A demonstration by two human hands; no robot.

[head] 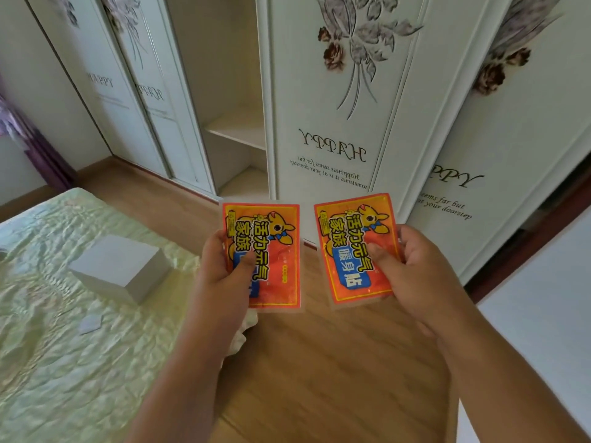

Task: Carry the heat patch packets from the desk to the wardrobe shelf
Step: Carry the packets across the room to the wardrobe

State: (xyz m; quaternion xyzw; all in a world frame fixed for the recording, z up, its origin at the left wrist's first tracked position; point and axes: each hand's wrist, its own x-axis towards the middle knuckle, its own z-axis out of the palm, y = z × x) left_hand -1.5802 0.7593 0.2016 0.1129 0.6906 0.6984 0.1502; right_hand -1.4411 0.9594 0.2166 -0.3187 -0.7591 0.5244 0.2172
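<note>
I hold two orange-red heat patch packets side by side in front of me, printed faces up. My left hand [224,270] grips the left packet [275,247] by its left edge, thumb across the print. My right hand [412,270] grips the right packet [355,241] by its right edge, thumb on its blue label. Beyond them the white wardrobe stands with one section open, showing a pale shelf [238,127] and a lower shelf [246,183] inside. The desk is not in view.
A bed with a pale green cover [57,330] fills the left, with a grey box [121,266] and a small flat grey piece [91,324] on it. Wooden floor [319,362] runs between bed and wardrobe. Flower-printed wardrobe doors [345,107] flank the open section. A white surface [543,314] lies at right.
</note>
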